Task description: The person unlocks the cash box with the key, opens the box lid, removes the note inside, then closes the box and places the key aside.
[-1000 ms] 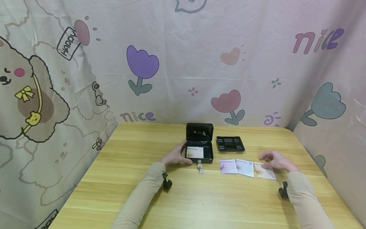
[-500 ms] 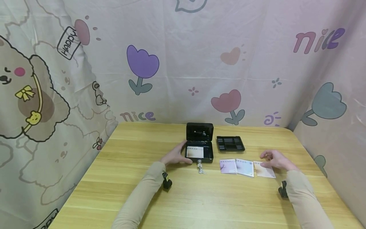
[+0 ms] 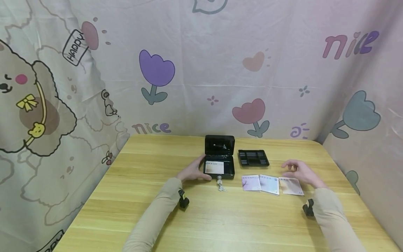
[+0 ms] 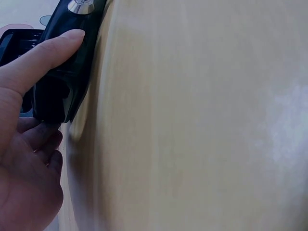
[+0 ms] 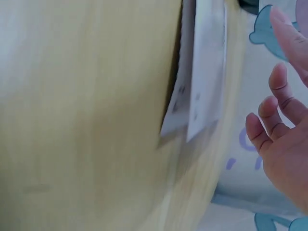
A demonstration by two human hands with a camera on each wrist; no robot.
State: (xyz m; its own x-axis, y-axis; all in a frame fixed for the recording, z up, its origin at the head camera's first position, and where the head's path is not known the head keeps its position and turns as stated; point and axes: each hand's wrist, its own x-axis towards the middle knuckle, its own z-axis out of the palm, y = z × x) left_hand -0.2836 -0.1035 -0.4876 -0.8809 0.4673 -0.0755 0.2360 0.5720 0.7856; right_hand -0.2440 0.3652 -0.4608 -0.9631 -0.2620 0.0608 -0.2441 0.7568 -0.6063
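A black cash box (image 3: 227, 176) stands on the table with its lid (image 3: 219, 149) raised and a beige paper note (image 3: 214, 167) lying inside. My left hand (image 3: 191, 171) grips its left front corner. The left wrist view has the thumb (image 4: 57, 50) on the front wall beside the silver lock (image 4: 81, 6), with the fingers bent at the side. My right hand (image 3: 301, 172), loosely curled and holding nothing, hovers at the far edge of an orange-tinted stack of notes (image 3: 292, 188). Left of that stack lie blue-tinted notes (image 3: 269, 184) and purple-tinted notes (image 3: 251, 183).
Keys (image 3: 221, 186) hang from the box's lock and lie on the table in front. A black compartment tray (image 3: 253, 162) sits right of the box, behind the notes. Printed curtain (image 3: 189, 70) closes off the table's back and sides.
My right hand has come off the orange-tinted notes, rising slightly up and to the left. The left hand and the box stay where they were.
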